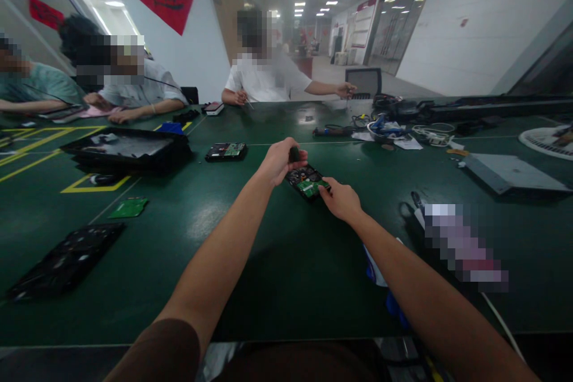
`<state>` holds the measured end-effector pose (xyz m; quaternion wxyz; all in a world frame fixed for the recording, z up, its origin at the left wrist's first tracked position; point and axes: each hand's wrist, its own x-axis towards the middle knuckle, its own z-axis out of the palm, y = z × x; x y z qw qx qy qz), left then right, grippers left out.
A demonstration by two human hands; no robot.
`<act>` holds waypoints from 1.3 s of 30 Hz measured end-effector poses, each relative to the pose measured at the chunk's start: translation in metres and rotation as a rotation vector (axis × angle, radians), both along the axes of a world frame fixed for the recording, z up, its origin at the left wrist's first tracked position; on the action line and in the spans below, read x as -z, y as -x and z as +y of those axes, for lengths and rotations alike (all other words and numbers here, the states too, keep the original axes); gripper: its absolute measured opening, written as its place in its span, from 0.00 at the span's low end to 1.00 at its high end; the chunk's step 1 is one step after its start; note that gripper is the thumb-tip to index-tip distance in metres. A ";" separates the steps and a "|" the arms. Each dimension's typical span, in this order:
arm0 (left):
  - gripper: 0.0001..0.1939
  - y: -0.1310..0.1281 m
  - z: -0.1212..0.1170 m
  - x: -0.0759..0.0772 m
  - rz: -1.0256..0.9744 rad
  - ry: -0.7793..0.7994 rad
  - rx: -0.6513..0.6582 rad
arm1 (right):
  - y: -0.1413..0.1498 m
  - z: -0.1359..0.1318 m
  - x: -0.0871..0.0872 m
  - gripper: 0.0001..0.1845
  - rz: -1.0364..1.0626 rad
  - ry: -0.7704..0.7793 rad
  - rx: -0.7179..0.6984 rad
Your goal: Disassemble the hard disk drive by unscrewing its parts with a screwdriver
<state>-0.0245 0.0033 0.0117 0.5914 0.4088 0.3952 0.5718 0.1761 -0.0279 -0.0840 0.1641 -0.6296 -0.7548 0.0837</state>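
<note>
A hard drive (306, 181) with a green circuit board on its face lies slightly slanted at the middle of the table. My right hand (342, 198) is closed on its near right edge, thumb on top by the board. Above its far left end, my left hand (283, 161) has its fingers curled round a small dark piece (294, 154); its exact kind cannot be made out. Another hard drive (226, 151), also with a green board, lies farther off to the left.
To the left lie a loose green circuit board (129, 208), a black drive-like casing (67, 259) and a stack of black trays (129, 149). Cables (389, 129), a grey metal box (514, 173) and a lanyard are on the right. A co-worker (268, 74) sits opposite; two people sit left.
</note>
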 end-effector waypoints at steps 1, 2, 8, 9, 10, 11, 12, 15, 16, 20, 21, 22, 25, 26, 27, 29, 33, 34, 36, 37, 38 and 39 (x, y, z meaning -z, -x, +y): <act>0.06 0.000 0.001 0.000 0.019 -0.011 -0.015 | 0.000 0.000 0.000 0.29 0.000 0.000 -0.001; 0.07 0.001 0.001 0.001 0.045 -0.023 -0.031 | 0.000 0.000 0.000 0.29 0.001 0.002 -0.004; 0.09 0.001 -0.001 0.001 0.083 -0.033 0.028 | 0.000 -0.001 -0.001 0.29 0.018 0.014 -0.008; 0.09 0.001 -0.002 0.000 0.073 -0.023 0.041 | 0.000 -0.001 -0.001 0.29 0.021 0.017 -0.009; 0.09 0.000 -0.002 0.000 0.059 -0.012 0.049 | 0.000 -0.001 -0.001 0.29 0.024 0.020 -0.010; 0.09 0.000 -0.002 0.000 0.043 -0.003 0.050 | 0.000 -0.002 -0.002 0.28 0.024 0.022 -0.007; 0.09 0.000 -0.002 0.000 0.029 0.001 0.047 | 0.000 -0.002 -0.002 0.28 0.024 0.023 -0.006; 0.08 0.001 -0.001 0.000 0.039 -0.017 0.011 | 0.000 -0.003 -0.005 0.28 0.025 0.027 -0.010; 0.07 0.002 0.000 0.000 0.057 -0.026 -0.008 | 0.001 -0.004 -0.006 0.28 0.029 0.035 -0.010; 0.07 0.002 -0.001 -0.001 0.083 -0.032 -0.008 | 0.002 -0.005 -0.010 0.29 0.037 0.063 -0.006; 0.07 0.001 -0.002 -0.002 0.072 -0.024 0.011 | 0.002 -0.006 -0.010 0.29 0.034 0.061 -0.005; 0.07 0.001 -0.003 -0.002 0.060 -0.015 0.027 | 0.002 -0.006 -0.010 0.29 0.033 0.057 -0.006; 0.07 -0.001 -0.005 -0.003 0.021 0.005 0.036 | 0.002 -0.004 -0.007 0.28 0.032 0.051 -0.008; 0.07 -0.001 -0.004 -0.002 0.011 0.003 0.029 | 0.002 -0.004 -0.006 0.28 0.029 0.047 -0.005; 0.06 -0.001 -0.004 -0.002 0.009 -0.004 0.025 | 0.002 -0.003 -0.005 0.28 0.023 0.042 -0.001; 0.06 0.000 -0.002 -0.001 0.037 -0.027 0.013 | 0.001 -0.002 -0.004 0.28 0.011 0.032 0.001; 0.08 0.001 0.001 0.001 0.117 -0.073 -0.013 | 0.000 -0.001 -0.003 0.29 0.010 0.022 -0.011; 0.08 0.002 0.000 0.001 0.115 -0.075 -0.013 | 0.000 -0.001 -0.003 0.29 0.010 0.022 -0.011; 0.08 0.001 -0.001 0.001 0.091 -0.057 -0.003 | 0.000 -0.002 -0.003 0.29 0.011 0.023 -0.008; 0.08 0.001 -0.001 0.001 0.075 -0.042 -0.001 | 0.001 -0.002 -0.003 0.29 0.011 0.024 -0.008; 0.08 0.000 -0.002 0.001 0.056 -0.027 -0.001 | 0.001 -0.002 -0.004 0.29 0.012 0.024 -0.008; 0.08 0.000 -0.002 0.000 0.039 -0.017 -0.002 | 0.001 -0.002 -0.004 0.29 0.014 0.023 -0.007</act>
